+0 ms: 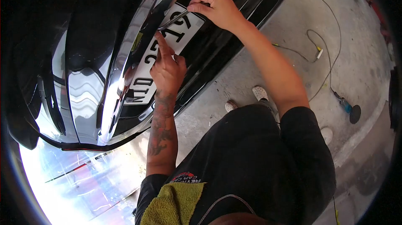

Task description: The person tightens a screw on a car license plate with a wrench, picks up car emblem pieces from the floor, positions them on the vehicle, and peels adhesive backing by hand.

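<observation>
My right hand (215, 9) pinches a thin, rod-like tool (175, 19) with a shiny shaft; its exact kind is unclear. The tool slants down over the upper part of a white licence plate (144, 86) with black characters. My left hand (168, 68) has its index finger stretched out to the tool's far end, with its thumb apart and its other fingers bent. The hand covers the middle of the plate. Both hands are at the rear of a glossy black car (209, 45), beside a chrome trim strip (117, 76).
A yellow-green cloth (173, 204) hangs over my left shoulder. On the concrete floor (293, 19) lie a cable (331, 63) and a blue power tool with a dark round pad (348, 108). A small yellow-green label (137, 41) is on the car near the plate.
</observation>
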`<state>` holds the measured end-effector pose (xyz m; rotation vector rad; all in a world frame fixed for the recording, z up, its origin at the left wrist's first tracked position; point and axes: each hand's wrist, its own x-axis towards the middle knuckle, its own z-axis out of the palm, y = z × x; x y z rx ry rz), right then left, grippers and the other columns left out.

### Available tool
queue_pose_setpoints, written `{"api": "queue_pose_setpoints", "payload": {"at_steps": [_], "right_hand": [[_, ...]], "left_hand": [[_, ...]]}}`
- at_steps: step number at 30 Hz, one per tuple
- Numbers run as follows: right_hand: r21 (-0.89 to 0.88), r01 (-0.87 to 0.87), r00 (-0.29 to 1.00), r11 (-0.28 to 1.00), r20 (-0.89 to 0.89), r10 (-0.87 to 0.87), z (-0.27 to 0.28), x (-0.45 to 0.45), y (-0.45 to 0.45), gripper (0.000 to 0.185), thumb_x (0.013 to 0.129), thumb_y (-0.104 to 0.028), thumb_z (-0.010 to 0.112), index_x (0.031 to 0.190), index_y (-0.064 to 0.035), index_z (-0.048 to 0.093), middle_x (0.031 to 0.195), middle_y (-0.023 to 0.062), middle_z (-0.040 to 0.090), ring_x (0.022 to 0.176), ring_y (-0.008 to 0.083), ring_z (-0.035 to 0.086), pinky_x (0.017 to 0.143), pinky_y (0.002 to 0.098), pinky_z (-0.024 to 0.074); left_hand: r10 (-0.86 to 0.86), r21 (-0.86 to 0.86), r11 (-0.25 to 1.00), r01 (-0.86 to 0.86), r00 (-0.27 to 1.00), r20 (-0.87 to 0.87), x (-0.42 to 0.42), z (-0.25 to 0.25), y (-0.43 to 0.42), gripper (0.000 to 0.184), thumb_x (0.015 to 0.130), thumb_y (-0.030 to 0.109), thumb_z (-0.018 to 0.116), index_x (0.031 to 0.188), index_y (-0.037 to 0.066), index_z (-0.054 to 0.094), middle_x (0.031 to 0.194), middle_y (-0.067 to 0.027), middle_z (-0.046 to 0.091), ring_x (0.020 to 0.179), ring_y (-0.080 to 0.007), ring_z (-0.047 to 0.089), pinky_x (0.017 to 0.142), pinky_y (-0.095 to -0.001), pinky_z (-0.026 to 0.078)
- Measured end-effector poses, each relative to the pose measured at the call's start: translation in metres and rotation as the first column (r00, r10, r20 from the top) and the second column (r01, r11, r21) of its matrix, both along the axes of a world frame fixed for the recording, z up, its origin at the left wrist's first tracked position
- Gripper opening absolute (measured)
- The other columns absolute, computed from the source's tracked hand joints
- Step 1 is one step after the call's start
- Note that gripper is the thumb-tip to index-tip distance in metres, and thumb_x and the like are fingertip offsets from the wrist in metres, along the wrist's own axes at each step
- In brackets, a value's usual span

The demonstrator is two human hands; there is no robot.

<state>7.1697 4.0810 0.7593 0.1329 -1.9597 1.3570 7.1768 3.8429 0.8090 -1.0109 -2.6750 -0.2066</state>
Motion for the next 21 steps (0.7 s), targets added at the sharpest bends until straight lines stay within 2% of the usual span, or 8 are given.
{"api": "queue_pose_setpoints", "payload": {"at_steps": [1, 4, 7, 16, 21], "right_hand": [[-0.004, 0.014, 0.999, 1.000, -0.042, -0.014, -0.002, 0.000, -0.001, 0.028, 0.089, -0.032, 0.072, 0.099, -0.0056, 0.074, 0.090, 0.0113, 0.073, 0.081, 0.0259, 0.069, 0.076, 0.0327, 0.0527], [0.002, 0.015, 1.000, 1.000, 0.003, -0.015, -0.001, -0.004, 0.002, 0.029, 0.089, -0.033, 0.072, 0.098, -0.0059, 0.074, 0.091, 0.0118, 0.072, 0.081, 0.0280, 0.069, 0.075, 0.0331, 0.0527], [0.008, 0.046, 0.997, 0.999, -0.066, -0.045, -0.003, -0.009, 0.000, 0.027, 0.091, -0.036, 0.068, 0.095, -0.0108, 0.076, 0.087, 0.0111, 0.073, 0.079, 0.0311, 0.070, 0.073, 0.0384, 0.0549], [-0.004, 0.006, 0.985, 1.000, 0.170, -0.005, 0.003, 0.001, 0.001, 0.033, 0.089, -0.040, 0.071, 0.101, -0.0086, 0.075, 0.086, 0.0144, 0.072, 0.078, 0.0296, 0.069, 0.072, 0.0353, 0.0522], [0.028, 0.044, 0.983, 0.999, 0.175, -0.048, 0.000, -0.004, -0.001, 0.033, 0.089, -0.039, 0.071, 0.102, -0.0092, 0.075, 0.086, 0.0146, 0.072, 0.078, 0.0303, 0.068, 0.073, 0.0359, 0.0522]], "left_hand": [[0.003, -0.001, 1.000, -0.003, 1.000, 0.011, 0.000, 0.000, 0.000, 0.095, 0.079, 0.001, 0.060, 0.158, 0.003, 0.007, 0.090, -0.0094, 0.068, 0.071, -0.0270, 0.070, 0.063, -0.0400, 0.058], [-0.015, 0.000, 1.000, 0.015, 1.000, -0.001, -0.002, -0.001, -0.001, 0.095, 0.079, 0.001, 0.060, 0.158, 0.003, 0.007, 0.090, -0.0090, 0.067, 0.072, -0.0275, 0.070, 0.064, -0.0404, 0.057], [-0.014, -0.020, 1.000, 0.014, 0.999, -0.038, -0.002, 0.003, 0.000, 0.091, 0.076, 0.006, 0.057, 0.155, -0.003, 0.014, 0.089, -0.0087, 0.068, 0.071, -0.0293, 0.070, 0.059, -0.0414, 0.057], [-0.032, 0.011, 0.999, 0.033, 0.999, -0.036, 0.002, 0.001, 0.000, 0.094, 0.076, 0.008, 0.059, 0.157, 0.000, 0.010, 0.093, -0.0108, 0.068, 0.071, -0.0317, 0.069, 0.060, -0.0434, 0.057], [0.012, 0.008, 1.000, -0.012, 1.000, -0.016, 0.005, 0.001, 0.000, 0.097, 0.077, 0.009, 0.062, 0.158, 0.003, 0.008, 0.094, -0.0110, 0.068, 0.074, -0.0315, 0.070, 0.063, -0.0432, 0.057]]}}
